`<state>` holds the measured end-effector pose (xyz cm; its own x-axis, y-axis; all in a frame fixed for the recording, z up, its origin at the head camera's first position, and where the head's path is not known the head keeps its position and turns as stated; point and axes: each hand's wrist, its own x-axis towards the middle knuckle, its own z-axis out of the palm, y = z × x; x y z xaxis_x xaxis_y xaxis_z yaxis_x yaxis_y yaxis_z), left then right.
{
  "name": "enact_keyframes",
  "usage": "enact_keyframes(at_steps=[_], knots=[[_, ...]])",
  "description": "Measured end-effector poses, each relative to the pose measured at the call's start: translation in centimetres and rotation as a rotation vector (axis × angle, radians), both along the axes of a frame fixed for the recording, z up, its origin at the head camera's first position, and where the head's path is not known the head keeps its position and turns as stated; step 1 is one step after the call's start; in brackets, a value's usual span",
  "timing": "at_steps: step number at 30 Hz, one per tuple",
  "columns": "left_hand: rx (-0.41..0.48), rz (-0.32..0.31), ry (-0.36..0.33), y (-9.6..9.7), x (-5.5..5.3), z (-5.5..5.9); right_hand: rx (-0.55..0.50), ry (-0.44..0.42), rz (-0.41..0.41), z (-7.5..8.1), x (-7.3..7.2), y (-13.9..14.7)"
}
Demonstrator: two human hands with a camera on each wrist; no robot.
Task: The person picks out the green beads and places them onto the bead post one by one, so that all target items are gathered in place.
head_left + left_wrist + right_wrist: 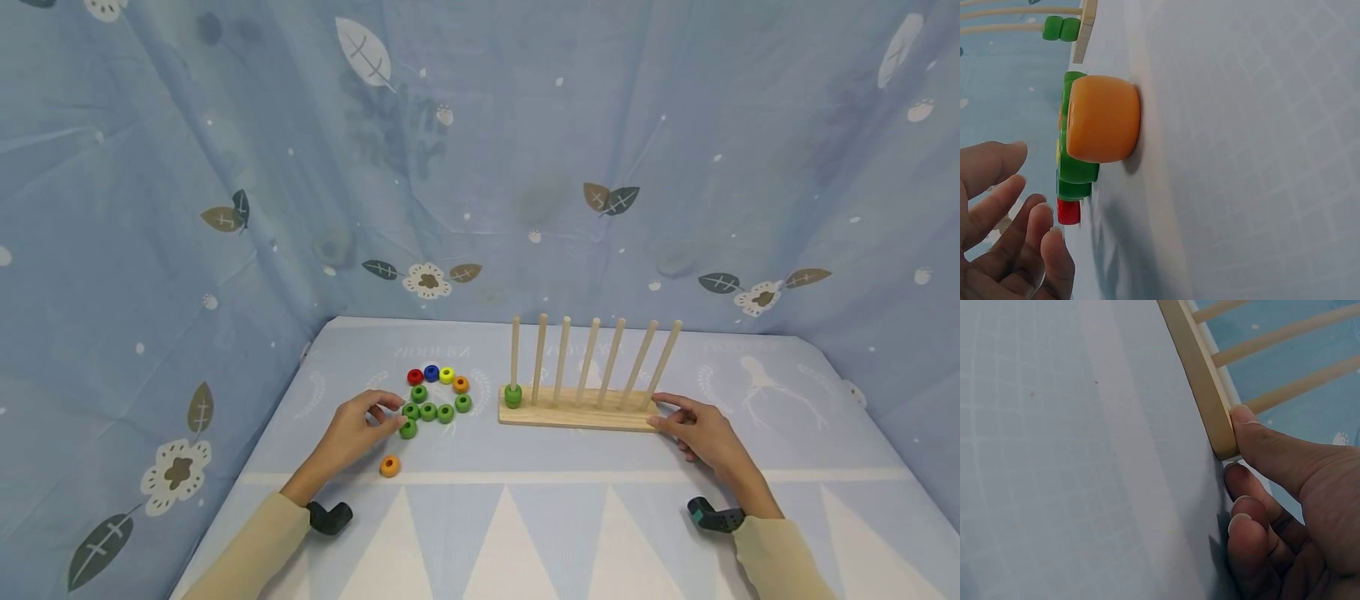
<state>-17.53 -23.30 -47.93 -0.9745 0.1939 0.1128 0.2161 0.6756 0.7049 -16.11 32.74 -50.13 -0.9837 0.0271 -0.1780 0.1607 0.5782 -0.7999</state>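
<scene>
A wooden peg rack [577,419] with a row of upright pegs stands on the table, two green beads [1061,29] threaded on its leftmost peg. My right hand [705,433] grips the rack's right end; its thumb [1266,434] presses on the base's top and the other fingers curl beside the end. Several loose green beads [428,411] lie left of the rack. My left hand [358,429] hovers at their left side, fingers loosely bent and apart, with nothing between them in the left wrist view. An orange bead [389,466] lies nearer the front, close to this hand.
Behind the green beads lie a red bead [416,377], a blue bead [431,373], a yellow bead [447,375] and another orange bead [461,384]. A patterned cloth [525,517] covers the table. Blue curtains [510,167] hang at the back and sides.
</scene>
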Motion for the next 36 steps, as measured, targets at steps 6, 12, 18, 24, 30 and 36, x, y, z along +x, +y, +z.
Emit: enact_keyframes(at_steps=[6,12,18,24,30,36], knots=[[0.004,0.003,-0.015,0.03,0.02,-0.03,-0.013,-0.010,0.025,0.20,-0.16,0.15],[0.008,0.004,-0.021,0.00,-0.11,-0.26,-0.026,-0.026,0.042,0.68,-0.22,0.21],[0.017,-0.005,-0.038,-0.05,-0.06,-0.42,-0.021,-0.040,0.046,0.89,-0.32,0.15],[0.027,-0.024,-0.053,0.06,0.07,-0.48,-0.013,-0.046,0.046,0.81,-0.40,0.13],[0.011,-0.019,-0.065,0.32,0.20,-0.44,-0.026,-0.041,0.054,0.83,-0.41,0.23],[0.005,-0.025,-0.077,0.37,0.14,-0.66,-0.030,-0.030,0.061,0.84,-0.50,0.36]])
